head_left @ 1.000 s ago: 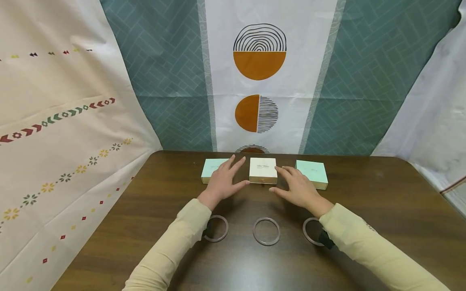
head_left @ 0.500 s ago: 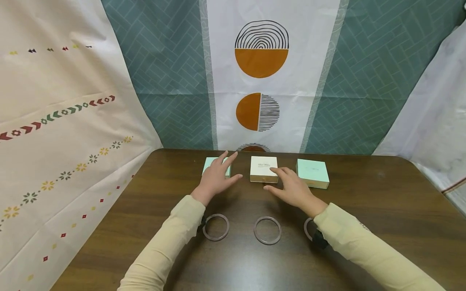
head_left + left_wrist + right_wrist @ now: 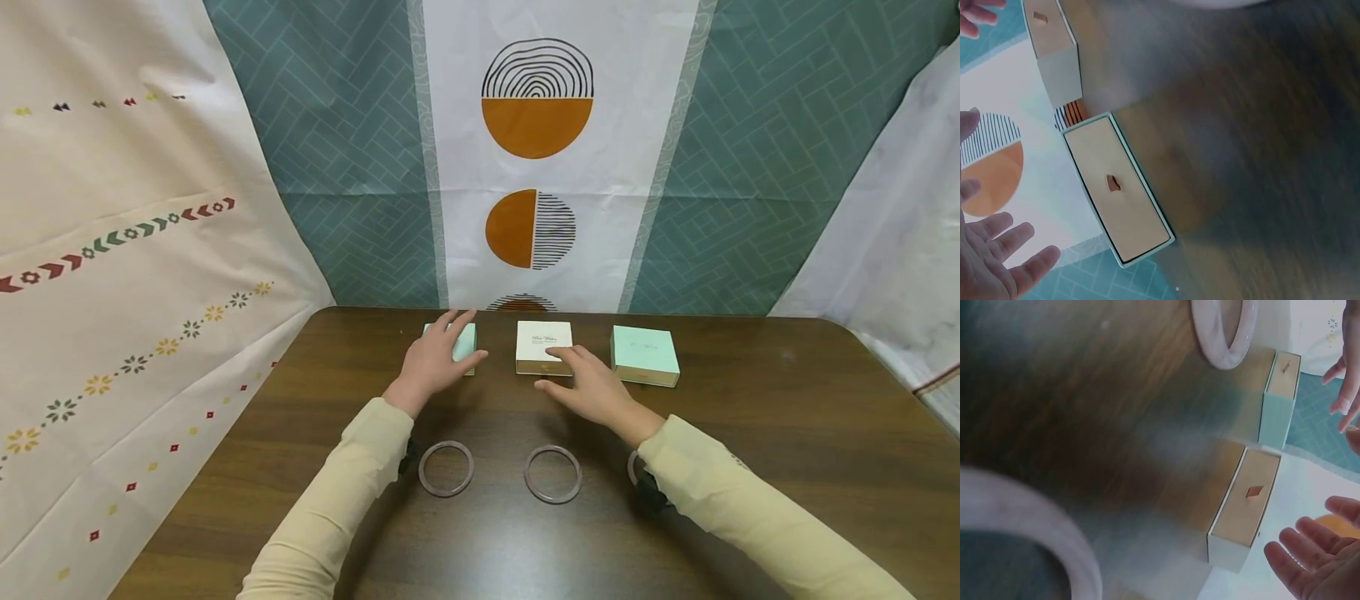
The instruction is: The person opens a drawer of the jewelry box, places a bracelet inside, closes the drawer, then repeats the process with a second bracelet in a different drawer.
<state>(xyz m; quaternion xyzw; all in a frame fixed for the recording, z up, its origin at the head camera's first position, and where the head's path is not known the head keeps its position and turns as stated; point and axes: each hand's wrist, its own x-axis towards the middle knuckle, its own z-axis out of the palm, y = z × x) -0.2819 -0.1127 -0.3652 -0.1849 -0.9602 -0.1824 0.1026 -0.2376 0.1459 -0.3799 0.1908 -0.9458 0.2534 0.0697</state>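
My left hand (image 3: 431, 367) hovers with spread fingers over the left mint box (image 3: 467, 340), partly covering it and holding nothing. With fingers extended, my right hand (image 3: 597, 389) is above the table by the white box (image 3: 534, 336); whether it touches the box I cannot tell. A second mint box (image 3: 647, 350) sits to the right. In the left wrist view, the left mint box (image 3: 1138, 215) shows a drawer front with a small tab. The white box (image 3: 1241, 509) has a similar tab in the right wrist view.
Three pale ring-shaped bangles lie in a row nearer the front: a left bangle (image 3: 471, 471), a middle bangle (image 3: 579, 475) and a right bangle (image 3: 632, 468), mostly hidden by the right sleeve. Patterned cloth (image 3: 360, 167) hangs behind the brown table (image 3: 787, 400).
Both hands have shifted left, the left hand from the inner side of the left mint box to over it, the right hand away from the right mint box. Boxes and bangles stay put.
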